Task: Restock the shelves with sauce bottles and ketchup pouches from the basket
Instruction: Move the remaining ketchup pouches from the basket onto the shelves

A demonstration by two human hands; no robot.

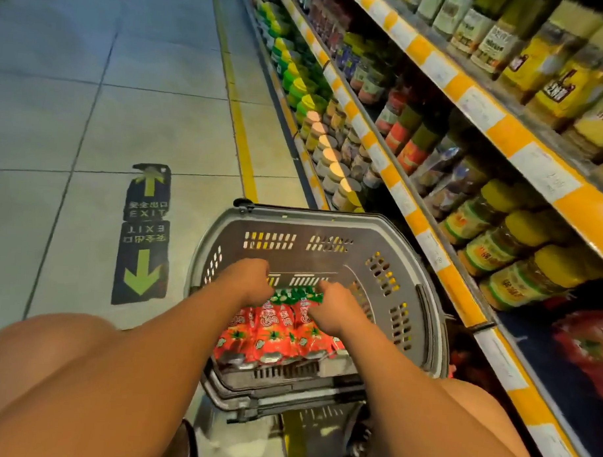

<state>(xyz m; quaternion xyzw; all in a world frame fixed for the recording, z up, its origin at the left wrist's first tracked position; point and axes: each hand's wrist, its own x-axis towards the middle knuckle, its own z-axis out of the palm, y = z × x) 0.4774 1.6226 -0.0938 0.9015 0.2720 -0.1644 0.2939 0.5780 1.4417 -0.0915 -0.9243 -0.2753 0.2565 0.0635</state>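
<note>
A grey plastic basket (pixel 331 229) stands on the floor in front of me, beside the shelving. Several red ketchup pouches (pixel 277 330) with green tops lie in a row in its near half. Both my hands reach down into it. My left hand (pixel 248 281) hovers with curled fingers over the pouches' left end; whether it grips one is hidden. My right hand (pixel 335 310) lies on the pouches' right side, fingers bent down around their green tops.
Shelves (pixel 439 267) with yellow-and-white price rails run along the right, packed with jars and bottles; red packs (pixel 593 348) lie on the lowest level. A tiled floor with an EXIT arrow sticker (pixel 144 233) lies to the left. My bare knees frame the basket.
</note>
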